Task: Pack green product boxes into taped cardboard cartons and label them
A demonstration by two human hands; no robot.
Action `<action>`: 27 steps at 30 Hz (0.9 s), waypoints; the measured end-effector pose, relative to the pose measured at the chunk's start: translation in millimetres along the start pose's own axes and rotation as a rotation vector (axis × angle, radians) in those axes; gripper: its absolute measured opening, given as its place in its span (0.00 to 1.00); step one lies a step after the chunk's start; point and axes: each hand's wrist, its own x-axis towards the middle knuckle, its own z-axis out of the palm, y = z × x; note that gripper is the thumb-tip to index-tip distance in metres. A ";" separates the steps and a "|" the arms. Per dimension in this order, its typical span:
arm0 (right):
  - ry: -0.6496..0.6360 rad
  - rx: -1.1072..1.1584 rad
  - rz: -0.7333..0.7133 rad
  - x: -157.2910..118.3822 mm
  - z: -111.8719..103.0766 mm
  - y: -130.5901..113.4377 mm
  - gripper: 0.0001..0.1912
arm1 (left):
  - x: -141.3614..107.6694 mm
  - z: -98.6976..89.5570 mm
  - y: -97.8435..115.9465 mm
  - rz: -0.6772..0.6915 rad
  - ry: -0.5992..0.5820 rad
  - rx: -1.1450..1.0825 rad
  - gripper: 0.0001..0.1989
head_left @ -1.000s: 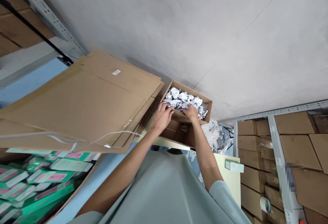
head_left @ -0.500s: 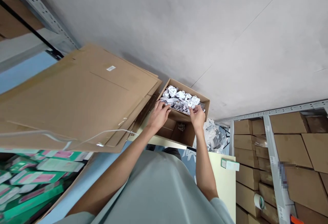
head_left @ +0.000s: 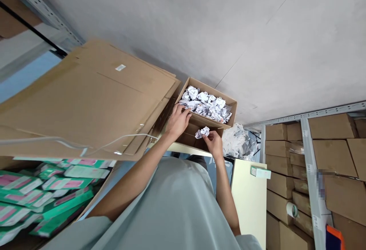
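My right hand (head_left: 214, 143) pinches a crumpled paper ball (head_left: 202, 132) over the nearer cardboard box (head_left: 188, 137). Just behind stands another cardboard box (head_left: 213, 91), filled with crumpled white printed paper (head_left: 204, 105). My left hand (head_left: 177, 121) is at the left front corner of the filled box, its fingers apart and slightly bent over the near rim. It appears to hold nothing. The floor of the nearer box is partly hidden by my right hand and the paper ball.
A stack of flat cardboard (head_left: 94, 105) leans at left, a pale cord across it. Below are green-and-pink cartons (head_left: 57, 193). White paper scraps (head_left: 238, 143) lie right of the boxes. A small carton (head_left: 260, 172) sits on the pale tabletop (head_left: 248, 196). Shelves hold brown boxes (head_left: 333, 158).
My right hand has moved from the filled box down toward me and now holds a paper ball over the nearer box. My left hand stays at the filled box's corner.
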 end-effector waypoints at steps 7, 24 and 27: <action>-0.022 -0.101 0.005 6.9 2.5 -3.0 0.09 | -0.1 -2.1 2.2 -0.007 -0.002 -0.016 0.22; -0.058 -0.775 0.037 152.9 5.2 -89.8 0.22 | 1.0 -2.7 2.2 -0.033 -0.007 -0.015 0.22; -0.092 -0.830 0.126 163.1 -1.3 -81.6 0.21 | 1.7 -3.3 2.4 -0.041 -0.008 -0.012 0.22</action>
